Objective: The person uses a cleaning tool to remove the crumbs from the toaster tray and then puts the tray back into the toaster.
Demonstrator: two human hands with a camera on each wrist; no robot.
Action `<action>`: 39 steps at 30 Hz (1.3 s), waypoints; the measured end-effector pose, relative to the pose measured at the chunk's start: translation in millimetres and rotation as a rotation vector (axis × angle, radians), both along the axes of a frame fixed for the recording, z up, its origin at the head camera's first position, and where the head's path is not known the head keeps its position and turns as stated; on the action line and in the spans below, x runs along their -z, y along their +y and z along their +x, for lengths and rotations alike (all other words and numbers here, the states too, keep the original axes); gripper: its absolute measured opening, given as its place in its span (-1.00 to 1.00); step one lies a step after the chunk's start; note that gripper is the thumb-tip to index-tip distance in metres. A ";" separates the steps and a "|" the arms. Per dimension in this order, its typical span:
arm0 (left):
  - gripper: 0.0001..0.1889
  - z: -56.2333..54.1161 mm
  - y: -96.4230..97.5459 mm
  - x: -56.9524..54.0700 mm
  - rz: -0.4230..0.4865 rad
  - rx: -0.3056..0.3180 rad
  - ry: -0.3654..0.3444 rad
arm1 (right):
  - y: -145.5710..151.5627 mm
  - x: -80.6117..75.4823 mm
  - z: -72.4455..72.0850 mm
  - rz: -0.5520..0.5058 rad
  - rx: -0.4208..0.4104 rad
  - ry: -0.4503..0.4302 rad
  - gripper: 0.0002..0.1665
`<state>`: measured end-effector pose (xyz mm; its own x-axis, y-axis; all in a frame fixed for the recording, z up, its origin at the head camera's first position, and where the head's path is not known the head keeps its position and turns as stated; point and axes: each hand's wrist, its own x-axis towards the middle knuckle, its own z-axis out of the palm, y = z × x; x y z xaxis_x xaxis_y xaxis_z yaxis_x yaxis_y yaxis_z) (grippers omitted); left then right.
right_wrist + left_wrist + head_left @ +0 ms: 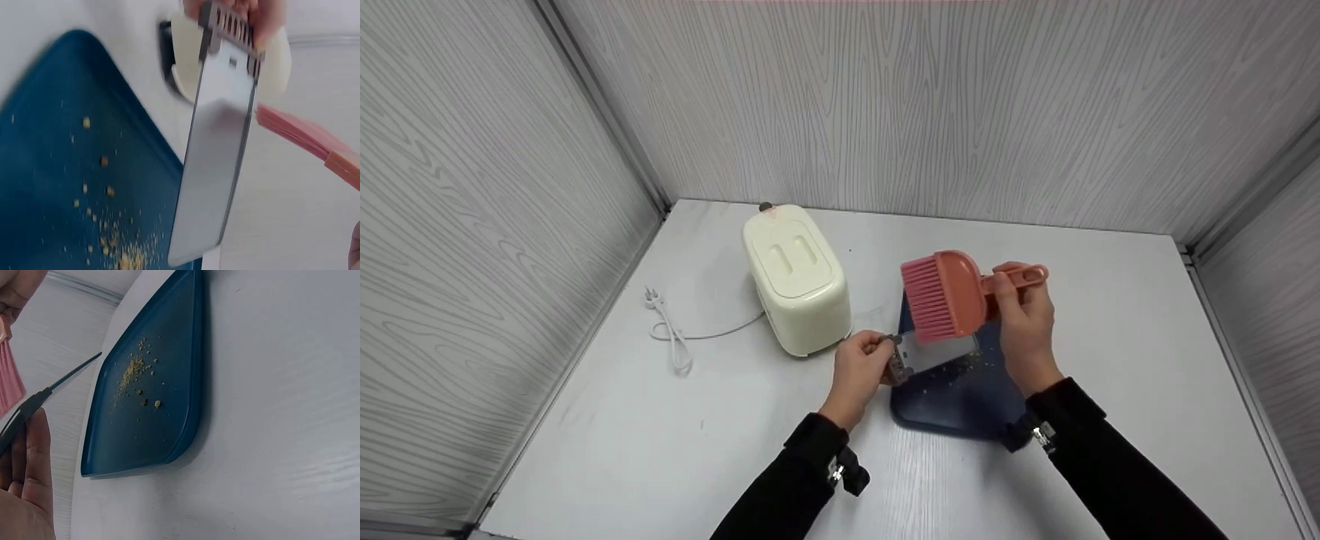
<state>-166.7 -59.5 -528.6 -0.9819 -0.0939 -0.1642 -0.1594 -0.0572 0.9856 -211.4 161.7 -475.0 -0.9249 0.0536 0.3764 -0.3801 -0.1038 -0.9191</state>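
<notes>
My left hand [859,369] pinches the dark slotted end of a flat metal crumb tray [216,146], holding it tilted above a dark blue tray [960,405]. Orange with pink bristles, a hand brush [960,296] is in my right hand [1026,330], gripped by its handle. The bristles hang over the crumb tray's plate in the head view; the right wrist view shows a gap between them. Yellow-brown crumbs [134,372] lie scattered in the blue tray. In the left wrist view the crumb tray appears edge-on, and only part of the brush shows.
A cream toaster [799,277] with its lid on stands left of the blue tray. Its cord runs left to a white plug [654,298] on the white table [720,435]. Grey wood-grain panels [840,105] wall in the back and sides.
</notes>
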 end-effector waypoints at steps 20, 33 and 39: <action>-0.84 -1.4 -2.2 -1.5 0.044 -0.001 -0.008 | -12.5 12.8 10.8 0.031 -0.102 -0.053 -0.69; -0.83 -1.1 -1.9 -1.1 0.060 0.009 -0.025 | -1.2 18.3 8.6 0.100 -0.068 -0.057 -0.71; -0.84 -1.4 -3.7 0.7 0.068 0.004 -0.015 | 8.9 20.9 6.3 0.153 -0.031 -0.084 -0.68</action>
<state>-168.1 -63.2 -529.3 -0.9798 -0.0778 -0.1844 -0.1742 -0.1229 0.9770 -205.2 170.7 -495.9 -0.9537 -0.0269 0.2995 -0.3002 0.0293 -0.9534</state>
